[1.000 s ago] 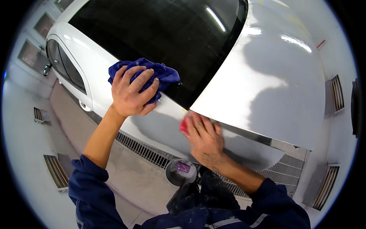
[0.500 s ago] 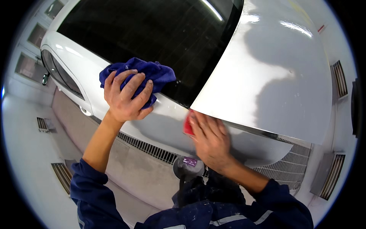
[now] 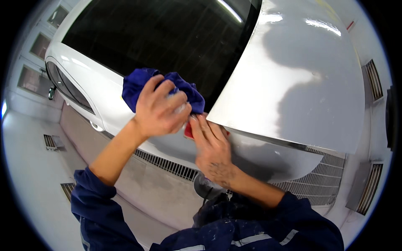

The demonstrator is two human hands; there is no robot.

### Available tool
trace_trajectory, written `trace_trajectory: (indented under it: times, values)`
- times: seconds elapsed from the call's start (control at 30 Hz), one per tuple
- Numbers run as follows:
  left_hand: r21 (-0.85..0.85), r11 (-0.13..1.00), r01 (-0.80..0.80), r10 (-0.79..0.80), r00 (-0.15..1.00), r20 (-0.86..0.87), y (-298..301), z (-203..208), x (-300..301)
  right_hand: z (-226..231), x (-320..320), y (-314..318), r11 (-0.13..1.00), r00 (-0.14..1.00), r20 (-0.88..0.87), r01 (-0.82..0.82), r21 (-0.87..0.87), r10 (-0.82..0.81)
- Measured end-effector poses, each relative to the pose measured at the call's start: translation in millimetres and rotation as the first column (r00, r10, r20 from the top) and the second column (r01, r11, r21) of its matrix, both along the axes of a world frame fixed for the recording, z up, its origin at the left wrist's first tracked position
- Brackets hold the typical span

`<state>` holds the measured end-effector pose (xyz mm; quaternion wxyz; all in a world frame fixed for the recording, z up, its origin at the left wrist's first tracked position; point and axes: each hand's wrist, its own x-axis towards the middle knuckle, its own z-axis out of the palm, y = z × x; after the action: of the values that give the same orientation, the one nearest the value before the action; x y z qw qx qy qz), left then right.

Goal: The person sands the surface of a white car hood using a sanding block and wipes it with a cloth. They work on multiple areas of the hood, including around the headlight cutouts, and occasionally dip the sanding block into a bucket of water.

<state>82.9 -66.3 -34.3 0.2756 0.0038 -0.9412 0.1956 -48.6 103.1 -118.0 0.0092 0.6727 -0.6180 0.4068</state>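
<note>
My left hand (image 3: 161,108) is closed round a bunched dark blue cloth (image 3: 137,83), with its fingers curled in. The cloth hangs over the lower corner of the car's dark rear window (image 3: 167,37). Close beside it, my right hand (image 3: 212,146) presses a red pad (image 3: 189,132) against the grey-patched rear side panel (image 3: 167,144). Most of the pad lies hidden under the fingers; whether it is a sanding pad I cannot tell. The white trunk lid (image 3: 247,96), with wide grey patches, stands just right of the right hand's fingertips.
A round bucket (image 3: 202,190) stands on the floor below my right forearm. Floor grating (image 3: 316,182) runs along and behind the car. Slatted vents (image 3: 374,79) are set in the pale walls, and the car's side mirror (image 3: 52,93) juts out at far left.
My left hand has moved right and slightly down with the cloth, and its fingers have curled tighter. My right hand and the red pad have slid left and up along the panel.
</note>
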Motion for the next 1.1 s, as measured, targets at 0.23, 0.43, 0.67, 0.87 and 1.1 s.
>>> trace_trajectory:
  times: [0.23, 0.43, 0.67, 0.87, 1.1]
  values:
    - [0.003, 0.992, -0.127, 0.127, 0.992, -0.021, -9, 6, 10, -9, -16, 32, 0.999, 0.986, -0.165, 0.005, 0.045, 0.003]
    - [-0.085, 0.985, -0.148, 0.154, 0.986, 0.070, -25, 20, 33, -8, -28, 33, 0.992, 0.983, -0.155, -0.083, 0.095, 0.097]
    - [-0.110, 0.935, -0.337, 0.325, 0.939, -0.116, -43, 23, 35, 6, -13, 8, 0.992, 0.978, -0.196, -0.055, 0.117, 0.078]
    - [-0.095, 0.937, -0.335, 0.324, 0.939, -0.111, -36, 20, 44, -10, -63, 77, 0.988, 0.947, -0.317, -0.005, 0.156, 0.055]
    - [-0.102, 0.943, -0.317, 0.301, 0.943, -0.144, -41, 20, 43, 3, -56, 44, 0.971, 0.975, -0.148, -0.138, 0.197, 0.169]
